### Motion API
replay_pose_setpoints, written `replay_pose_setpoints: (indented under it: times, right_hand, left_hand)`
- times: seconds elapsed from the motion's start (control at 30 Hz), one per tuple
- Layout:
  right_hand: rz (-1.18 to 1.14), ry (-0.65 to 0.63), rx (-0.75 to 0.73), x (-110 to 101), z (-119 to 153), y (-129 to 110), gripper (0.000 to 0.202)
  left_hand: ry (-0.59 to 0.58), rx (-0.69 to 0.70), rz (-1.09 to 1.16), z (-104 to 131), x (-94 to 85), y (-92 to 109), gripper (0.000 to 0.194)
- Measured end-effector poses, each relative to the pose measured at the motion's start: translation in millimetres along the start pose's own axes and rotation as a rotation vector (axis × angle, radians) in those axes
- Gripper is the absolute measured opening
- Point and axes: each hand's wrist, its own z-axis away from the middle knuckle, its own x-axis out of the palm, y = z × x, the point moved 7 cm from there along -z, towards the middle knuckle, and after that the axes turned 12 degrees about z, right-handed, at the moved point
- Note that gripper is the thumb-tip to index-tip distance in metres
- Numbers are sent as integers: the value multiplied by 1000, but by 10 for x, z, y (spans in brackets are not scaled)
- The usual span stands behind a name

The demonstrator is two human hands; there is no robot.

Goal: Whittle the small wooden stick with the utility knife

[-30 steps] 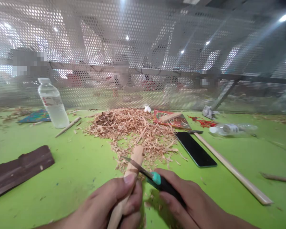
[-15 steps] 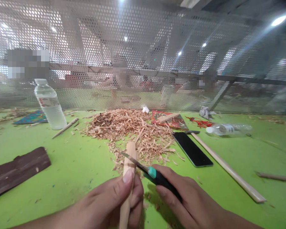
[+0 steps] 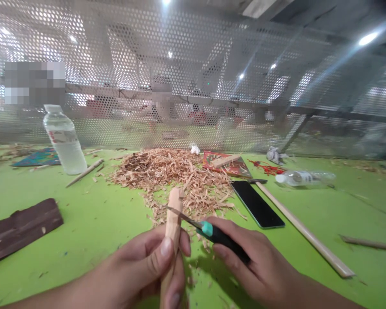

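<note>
My left hand (image 3: pixel 148 262) is closed around a pale wooden stick (image 3: pixel 174 214), its thumb lying along the front face. The stick points up and away, with a broader, faceted far end. In my right hand (image 3: pixel 244 259) is a carving knife (image 3: pixel 218 236) with a black and teal handle. Its narrow blade crosses the stick above my left thumb and appears to touch the wood. Behind the stick's tip a large heap of curled wood shavings (image 3: pixel 161 167) lies on the green table (image 3: pixel 93 231).
Right of the heap lie a black phone (image 3: pixel 259 204), a long-handled tool (image 3: pixel 305 229), a red patterned board (image 3: pixel 225 163) and a toppled bottle (image 3: pixel 305 178). A water bottle (image 3: pixel 66 141) stands at left, near a dark brown strip (image 3: pixel 24 229). A perforated metal screen (image 3: pixel 193 86) closes the back.
A curled shaving at the stick's far end no longer shows there. The stick's tip sits slightly higher, and the left fingers have shifted around it. The knife still crosses the wood.
</note>
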Motion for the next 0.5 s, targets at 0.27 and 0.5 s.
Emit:
replay_pose_setpoints:
  times: [0.27, 0.5]
  right_hand:
    - [16, -35, -56, 28, 23, 14, 28]
    - [62, -22, -58, 8, 15, 22, 25]
  left_hand:
    - [105, -44, -17, 70, -21, 6, 28]
    - [89, -89, 15, 81, 1, 5, 26]
